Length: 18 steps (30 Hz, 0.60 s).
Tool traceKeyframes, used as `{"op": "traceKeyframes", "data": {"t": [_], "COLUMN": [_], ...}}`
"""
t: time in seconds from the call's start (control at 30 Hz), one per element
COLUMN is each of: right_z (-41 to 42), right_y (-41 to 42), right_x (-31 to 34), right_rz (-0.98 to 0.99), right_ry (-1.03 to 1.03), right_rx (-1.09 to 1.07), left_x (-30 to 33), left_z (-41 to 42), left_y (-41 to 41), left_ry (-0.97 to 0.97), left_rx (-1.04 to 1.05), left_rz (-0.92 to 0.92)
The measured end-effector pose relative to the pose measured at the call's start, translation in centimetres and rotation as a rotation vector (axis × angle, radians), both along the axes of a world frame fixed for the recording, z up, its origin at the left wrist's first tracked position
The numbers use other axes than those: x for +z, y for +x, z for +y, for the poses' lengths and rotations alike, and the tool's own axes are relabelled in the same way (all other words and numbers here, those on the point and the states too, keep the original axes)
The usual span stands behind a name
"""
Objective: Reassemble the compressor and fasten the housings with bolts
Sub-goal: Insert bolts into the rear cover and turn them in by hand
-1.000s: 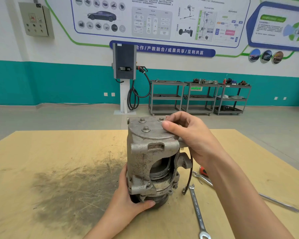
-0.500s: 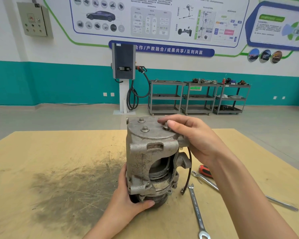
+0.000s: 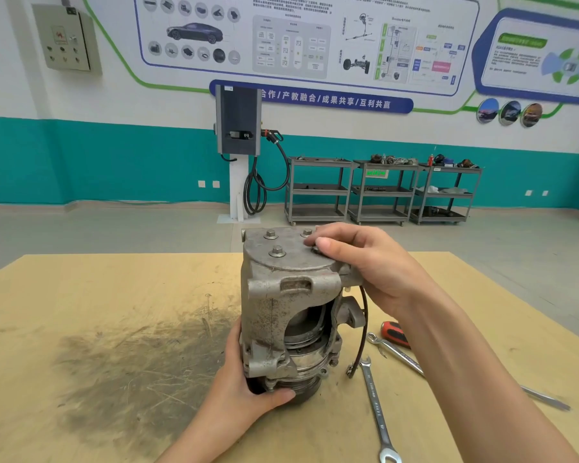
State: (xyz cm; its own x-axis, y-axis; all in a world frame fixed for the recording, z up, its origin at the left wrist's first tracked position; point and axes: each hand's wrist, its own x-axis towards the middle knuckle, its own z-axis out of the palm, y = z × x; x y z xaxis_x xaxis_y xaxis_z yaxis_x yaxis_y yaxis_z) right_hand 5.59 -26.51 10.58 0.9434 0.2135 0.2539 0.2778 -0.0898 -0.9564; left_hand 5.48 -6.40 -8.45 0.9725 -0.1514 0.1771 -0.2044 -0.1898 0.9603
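Note:
A grey metal compressor (image 3: 281, 305) stands upright on the wooden table (image 3: 97, 295). Three bolts show on its top housing plate, one of them (image 3: 276, 251) near the front. My left hand (image 3: 244, 385) grips the compressor's base from the left, thumb across the dark pulley at the bottom. My right hand (image 3: 358, 259) sits on the top right of the housing, thumb and fingers pinching a fourth bolt (image 3: 316, 249), which they mostly hide. A black wire (image 3: 361, 329) hangs down the compressor's right side.
Two combination wrenches lie to the right of the compressor, one (image 3: 376, 412) near me, another (image 3: 398, 354) further back. A red-handled screwdriver (image 3: 395, 332) lies under my right forearm. A dark grease stain (image 3: 131, 369) covers the table's left part. Shelving carts stand far behind.
My right hand's fingers have shifted slightly over the bolt on the top plate, turning a little. The left hand and compressor have stayed in place.

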Motion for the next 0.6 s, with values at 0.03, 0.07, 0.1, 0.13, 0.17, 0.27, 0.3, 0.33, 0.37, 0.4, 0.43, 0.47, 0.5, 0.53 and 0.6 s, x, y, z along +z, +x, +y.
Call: {"op": "traceKeyframes", "data": {"t": [0.03, 0.07, 0.1, 0.13, 0.17, 0.27, 0.3, 0.33, 0.37, 0.4, 0.43, 0.47, 0.5, 0.53, 0.6], "right_z": [0.4, 0.7, 1.0, 1.1, 1.0, 0.1, -0.2, -0.3, -0.3, -0.2, 0.1, 0.5, 0.8, 1.0, 0.9], "right_y": [0.1, 0.2, 0.3, 0.4, 0.4, 0.1, 0.0, 0.0, 0.0, 0.1, 0.2, 0.3, 0.4, 0.5, 0.3], "right_x": [0.1, 0.0, 0.0, -0.1, -0.1, 0.0, 0.0, 0.0, 0.0, 0.0, 0.0, -0.1, -0.1, -0.2, -0.2], "right_rz": [-0.006, -0.020, -0.033, -0.044, -0.047, -0.019, 0.003, 0.017, 0.020, 0.016, 0.009, -0.006, -0.022, -0.035, -0.037], "right_ry": [0.003, 0.007, 0.015, 0.022, 0.020, -0.009, 0.008, 0.024, 0.029, 0.026, 0.024, 0.022, 0.021, 0.024, 0.028], "right_rx": [-0.051, -0.102, -0.142, -0.165, -0.162, -0.011, 0.044, 0.070, 0.060, 0.023, -0.031, -0.090, -0.136, -0.163, -0.146], "left_x": [-0.2, -0.3, -0.4, -0.5, -0.5, -0.2, -0.1, 0.0, 0.1, 0.2, 0.3, 0.3, 0.3, 0.3, 0.4], "left_z": [0.0, 0.0, 0.1, 0.0, 0.0, 0.0, 0.0, 0.0, 0.0, -0.1, -0.1, 0.0, 0.0, 0.0, -0.1], "left_y": [0.1, 0.1, 0.2, 0.2, 0.2, 0.0, 0.0, -0.1, -0.1, -0.1, -0.2, -0.2, -0.2, -0.2, -0.2], "left_ry": [0.000, -0.001, -0.001, -0.001, -0.002, -0.011, -0.010, -0.006, -0.003, -0.001, -0.002, -0.005, -0.008, -0.011, -0.013], "left_rx": [0.003, 0.007, 0.010, 0.012, 0.010, 0.005, 0.007, 0.009, 0.010, 0.010, 0.007, 0.005, 0.003, 0.001, -0.004], "left_rz": [-0.003, -0.005, -0.006, -0.005, -0.001, 0.008, 0.009, 0.010, 0.011, 0.014, 0.015, 0.015, 0.014, 0.013, 0.015]}}
